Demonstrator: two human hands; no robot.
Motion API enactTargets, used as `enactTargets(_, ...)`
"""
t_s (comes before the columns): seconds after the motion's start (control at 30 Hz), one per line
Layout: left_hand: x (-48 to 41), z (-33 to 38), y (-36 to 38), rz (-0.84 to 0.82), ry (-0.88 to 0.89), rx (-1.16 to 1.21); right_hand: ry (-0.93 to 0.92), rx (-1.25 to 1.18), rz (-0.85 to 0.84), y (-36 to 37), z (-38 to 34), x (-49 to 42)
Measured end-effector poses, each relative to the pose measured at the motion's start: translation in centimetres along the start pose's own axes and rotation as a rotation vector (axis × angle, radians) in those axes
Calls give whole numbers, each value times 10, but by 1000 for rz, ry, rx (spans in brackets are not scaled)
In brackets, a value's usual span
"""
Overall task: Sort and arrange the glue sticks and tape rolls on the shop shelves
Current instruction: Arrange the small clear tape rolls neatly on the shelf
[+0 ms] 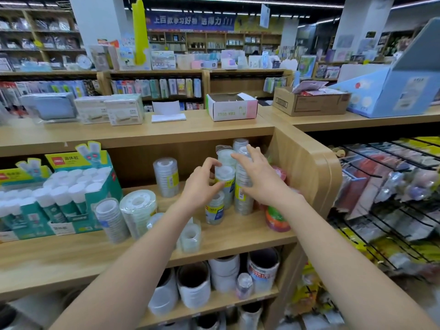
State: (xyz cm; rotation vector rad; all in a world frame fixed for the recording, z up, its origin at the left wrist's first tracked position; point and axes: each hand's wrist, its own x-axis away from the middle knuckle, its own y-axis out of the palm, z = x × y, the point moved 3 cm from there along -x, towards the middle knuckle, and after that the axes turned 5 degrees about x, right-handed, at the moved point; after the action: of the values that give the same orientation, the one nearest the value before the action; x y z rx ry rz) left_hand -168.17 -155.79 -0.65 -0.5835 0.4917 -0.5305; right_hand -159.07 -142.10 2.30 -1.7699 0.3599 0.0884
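Both hands reach into the middle wooden shelf (238,236). My left hand (201,186) curls its fingers round an upright stack of clear tape rolls (225,177) with a yellow label. My right hand (259,179) lies with spread, straight fingers against the taller neighbouring tape stacks (242,186) at the shelf's right end. A shorter blue-labelled tape stack (214,209) stands just below my left hand. More clear tape stacks lie at the left (138,210) and one stands at the back (166,177). Green display boxes of white-capped glue sticks (71,194) fill the shelf's left side.
A small wrapped tape pack (190,235) lies near the shelf's front edge. Red and orange tape rolls (276,217) sit by the right side panel (307,172). Wide tape rolls (223,272) fill the shelf below. A wire rack of hanging packets (385,194) stands to the right.
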Motion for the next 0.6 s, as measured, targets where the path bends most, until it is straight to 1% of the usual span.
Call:
enactTargets(0.2,0,3,8,-15,19,-9,-37,-40,16,-1,6,1)
enactTargets(0.33,12,1,6,-102,18,35,-42,-9,42,0,4,2)
enactTargets(0.4,18,2,0,-95,18,20,-42,39,91,-1,2,4)
enactTargets(0.47,26,4,-10,-22,22,-55,-60,37,206,-5,-3,7)
enactTargets(0.5,31,5,-17,41,42,-95,-81,5,279,-7,-8,10)
enactTargets(0.57,42,9,-31,192,133,-195,-163,-76,401,-10,-21,16)
enactTargets(0.6,49,10,-37,266,189,-264,-214,-100,436,-9,-29,18)
